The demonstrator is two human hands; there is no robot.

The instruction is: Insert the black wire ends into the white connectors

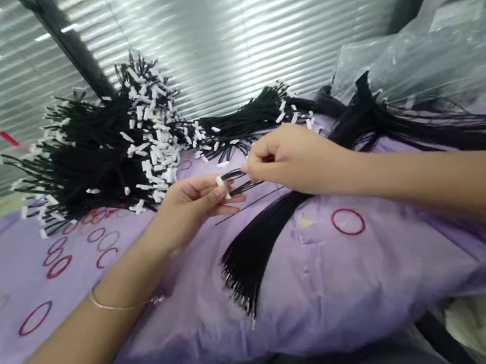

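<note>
Between thumb and fingers, my left hand (195, 203) pinches a small white connector (222, 187) with thin black wires running out of it to the right. My right hand (297, 156) is closed, its thumb and forefinger pinching one or more of those black wires (236, 173) just right of the connector. Below the hands, a bundle of loose black wires (264, 234) fans out on the purple cloth, with small metallic tips at its front end. It passes behind my right wrist.
A large heap of black cables (101, 150) with white connectors rises at the back left. More cables (250, 115) lie behind my hands. Red rubber bands (348, 222) are scattered over the purple cloth (192, 322). Clear plastic bags (433, 60) lie at the back right, before window blinds (288, 11).
</note>
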